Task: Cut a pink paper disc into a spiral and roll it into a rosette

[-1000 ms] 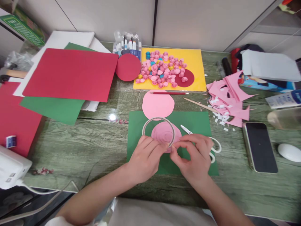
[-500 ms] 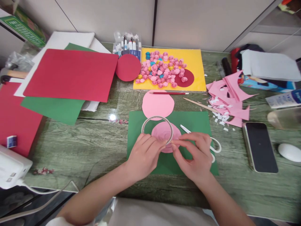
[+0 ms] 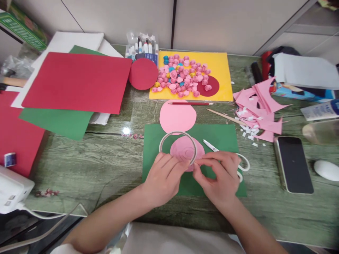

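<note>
The left hand (image 3: 165, 178) clamps one thin whitish ring (image 3: 177, 133); whether the right hand (image 3: 222, 176) grips anything, I cannot tell. One pair of white-handled scissors (image 3: 211, 145) crosses one green sheet's (image 3: 153, 141) right edge.

Widest passage at centre left, tighter lane at right
A hand could cross the green wood-grain tabletop (image 3: 79, 164) between the white boxy device (image 3: 16, 188) at lower left, the large red rectangular sheet (image 3: 76, 83) at upper left and the left hand (image 3: 164, 180) with its thin white ring (image 3: 177, 133) at centre. At right, a lane separates the white-handled scissors (image 3: 211, 145) and right hand (image 3: 219, 176) from the black-screened phone (image 3: 293, 164); pink paper offcuts (image 3: 265, 115) block its upper end.
</note>
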Demonstrator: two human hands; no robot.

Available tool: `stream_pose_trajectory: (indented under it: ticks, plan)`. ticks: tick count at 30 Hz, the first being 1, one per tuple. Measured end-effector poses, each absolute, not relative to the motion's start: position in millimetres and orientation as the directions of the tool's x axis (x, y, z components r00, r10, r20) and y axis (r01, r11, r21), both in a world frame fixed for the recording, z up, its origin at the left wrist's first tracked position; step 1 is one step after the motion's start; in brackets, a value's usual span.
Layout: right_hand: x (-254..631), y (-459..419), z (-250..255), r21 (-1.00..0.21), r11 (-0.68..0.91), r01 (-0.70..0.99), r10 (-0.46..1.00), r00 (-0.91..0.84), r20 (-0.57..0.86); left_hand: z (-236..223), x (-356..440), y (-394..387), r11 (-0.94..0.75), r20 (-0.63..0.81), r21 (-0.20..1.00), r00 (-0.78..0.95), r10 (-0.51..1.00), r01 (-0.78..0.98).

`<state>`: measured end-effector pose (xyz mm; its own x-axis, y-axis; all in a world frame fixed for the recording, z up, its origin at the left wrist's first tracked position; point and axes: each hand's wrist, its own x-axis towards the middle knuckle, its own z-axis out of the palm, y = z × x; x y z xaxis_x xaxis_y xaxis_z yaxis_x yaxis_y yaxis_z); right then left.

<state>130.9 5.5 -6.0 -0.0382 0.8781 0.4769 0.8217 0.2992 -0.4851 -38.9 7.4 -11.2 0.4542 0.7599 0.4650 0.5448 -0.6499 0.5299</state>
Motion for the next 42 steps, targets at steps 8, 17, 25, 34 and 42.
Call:
stream_pose_trajectory:
  ticks: [8, 17, 25, 34, 42]
  plan:
    - [164.5, 24.7, -18.5, -0.968, -0.025, 0.249, 0.938, 0.340, 0.063, -17.9, -55.3, 26.6, -0.563, 0.424, 0.456, 0.388, 0.819, 0.689]
    - [167.0, 12.0, -15.6, -0.938, -0.261, -0.230, 0.964, -0.014, -0.265, -29.8, -95.3, 67.3, -0.221, 0.236, 0.190, 0.174, 0.956, 0.957]
    - [156.6, -10.6, -1.4, -0.976, -0.191, 0.107, 0.946, -0.243, -0.212, 2.1, -38.2, 25.0, 0.455, -0.407, 0.890, 0.510, 0.758, 0.035]
    - [146.1, -35.1, -8.2, -0.940, -0.052, 0.337, 0.938, -0.306, -0.162, -12.0, -30.9, 21.0, 0.855, -0.650, 0.385, 0.555, 0.519, -0.349]
    - [155.5, -35.1, -10.8, -0.772, 0.092, 0.628, 0.992, -0.123, 0.018, -10.4, -33.6, 27.3, 0.662, -0.558, 0.733, 0.416, 0.718, -0.159]
